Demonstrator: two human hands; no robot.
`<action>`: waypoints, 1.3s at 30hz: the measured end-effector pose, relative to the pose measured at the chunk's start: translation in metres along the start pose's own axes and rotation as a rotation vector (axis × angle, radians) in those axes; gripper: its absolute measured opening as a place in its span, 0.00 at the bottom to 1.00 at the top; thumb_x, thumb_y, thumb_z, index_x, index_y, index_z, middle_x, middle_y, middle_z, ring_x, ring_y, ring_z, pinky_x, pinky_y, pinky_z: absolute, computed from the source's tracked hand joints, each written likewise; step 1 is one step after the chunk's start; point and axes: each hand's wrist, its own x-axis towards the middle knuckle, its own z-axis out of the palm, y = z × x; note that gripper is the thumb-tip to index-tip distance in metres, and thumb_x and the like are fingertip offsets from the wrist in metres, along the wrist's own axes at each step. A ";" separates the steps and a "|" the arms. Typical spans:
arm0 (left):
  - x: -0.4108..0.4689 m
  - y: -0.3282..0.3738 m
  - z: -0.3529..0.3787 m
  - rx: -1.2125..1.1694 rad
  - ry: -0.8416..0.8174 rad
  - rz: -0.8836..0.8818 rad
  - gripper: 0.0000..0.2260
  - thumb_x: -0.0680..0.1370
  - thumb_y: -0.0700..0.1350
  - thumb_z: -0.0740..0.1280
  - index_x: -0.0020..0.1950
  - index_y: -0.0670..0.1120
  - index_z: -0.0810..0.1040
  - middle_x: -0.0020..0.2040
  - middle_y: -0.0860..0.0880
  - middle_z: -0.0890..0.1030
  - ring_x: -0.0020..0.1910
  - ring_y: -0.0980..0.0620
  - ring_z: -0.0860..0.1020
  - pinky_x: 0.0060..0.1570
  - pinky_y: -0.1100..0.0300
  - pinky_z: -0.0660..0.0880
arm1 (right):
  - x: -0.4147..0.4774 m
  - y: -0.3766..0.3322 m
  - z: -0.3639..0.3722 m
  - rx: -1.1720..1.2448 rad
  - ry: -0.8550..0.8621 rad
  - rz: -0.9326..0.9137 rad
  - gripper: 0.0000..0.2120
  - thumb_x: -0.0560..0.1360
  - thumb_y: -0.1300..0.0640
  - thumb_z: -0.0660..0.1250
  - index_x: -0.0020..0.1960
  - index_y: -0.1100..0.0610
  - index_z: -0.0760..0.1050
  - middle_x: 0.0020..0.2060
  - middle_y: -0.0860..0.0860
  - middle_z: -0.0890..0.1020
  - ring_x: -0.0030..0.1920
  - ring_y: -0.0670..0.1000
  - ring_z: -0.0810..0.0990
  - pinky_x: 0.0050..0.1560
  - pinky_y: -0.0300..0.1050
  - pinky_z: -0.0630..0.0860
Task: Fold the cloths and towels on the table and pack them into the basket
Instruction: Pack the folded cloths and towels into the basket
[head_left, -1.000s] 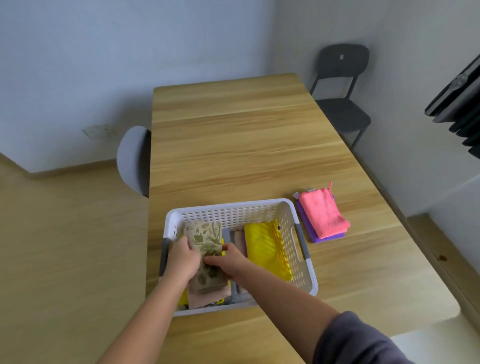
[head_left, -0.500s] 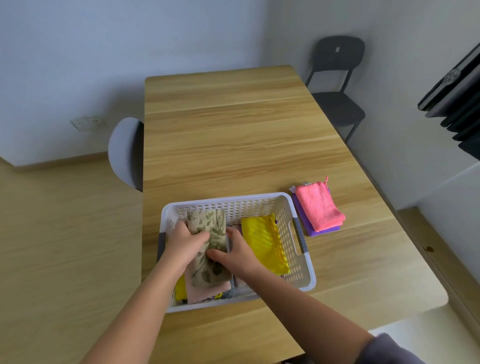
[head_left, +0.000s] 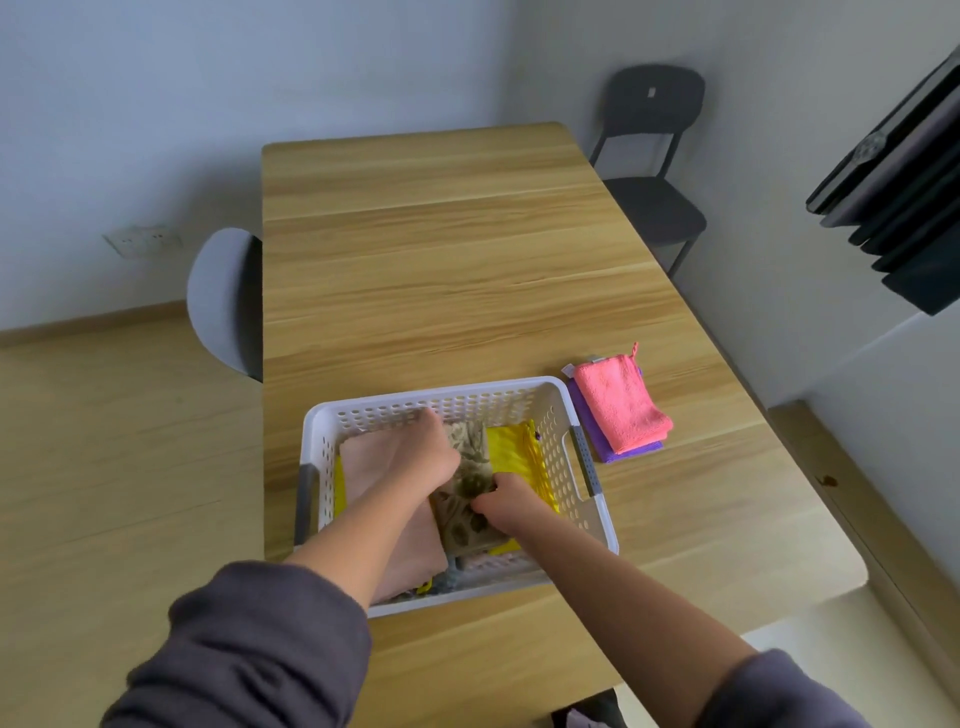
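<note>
Two hands in white basket (head_left: 441, 397) at table's (head_left: 441, 260) near edge: leaf-print cloth (head_left: 467, 512) now wedges beside yellow cloth (head_left: 511, 452), no longer atop pale pink towel (head_left: 369, 462). Right hand (head_left: 506, 501) grip pinches it; left hand (head_left: 426, 452) grip can't tell. Pink cloth (head_left: 621, 405) unpacked.

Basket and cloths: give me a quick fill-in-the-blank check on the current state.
1. Inside the white basket, the right hand pinches the leaf-print cloth; the yellow cloth lies on its ____ side.
2. The bright pink cloth lies on ____ of the purple cloth.
3. Outside the basket, ____ folded cloths lie on the table.
Missing words: right; top; two.
</note>
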 end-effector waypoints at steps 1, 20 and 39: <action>0.004 0.002 0.003 0.087 -0.010 0.069 0.17 0.76 0.35 0.60 0.65 0.41 0.67 0.54 0.42 0.78 0.52 0.44 0.78 0.45 0.54 0.74 | 0.002 -0.002 0.003 -0.065 0.003 0.007 0.05 0.74 0.63 0.61 0.40 0.60 0.70 0.37 0.54 0.73 0.43 0.54 0.73 0.34 0.41 0.68; 0.011 -0.010 0.035 0.624 0.301 0.537 0.18 0.53 0.36 0.77 0.40 0.41 0.80 0.37 0.44 0.78 0.34 0.45 0.78 0.29 0.57 0.73 | 0.002 0.008 -0.001 -0.897 0.156 -0.229 0.18 0.76 0.54 0.65 0.62 0.58 0.65 0.58 0.55 0.76 0.57 0.57 0.76 0.41 0.47 0.69; -0.010 -0.021 0.051 0.907 -0.073 0.324 0.35 0.80 0.59 0.49 0.76 0.38 0.39 0.77 0.41 0.39 0.76 0.43 0.38 0.66 0.36 0.31 | 0.037 0.019 -0.005 -1.218 -0.115 -0.437 0.44 0.75 0.42 0.63 0.77 0.55 0.38 0.77 0.50 0.39 0.75 0.58 0.34 0.72 0.67 0.42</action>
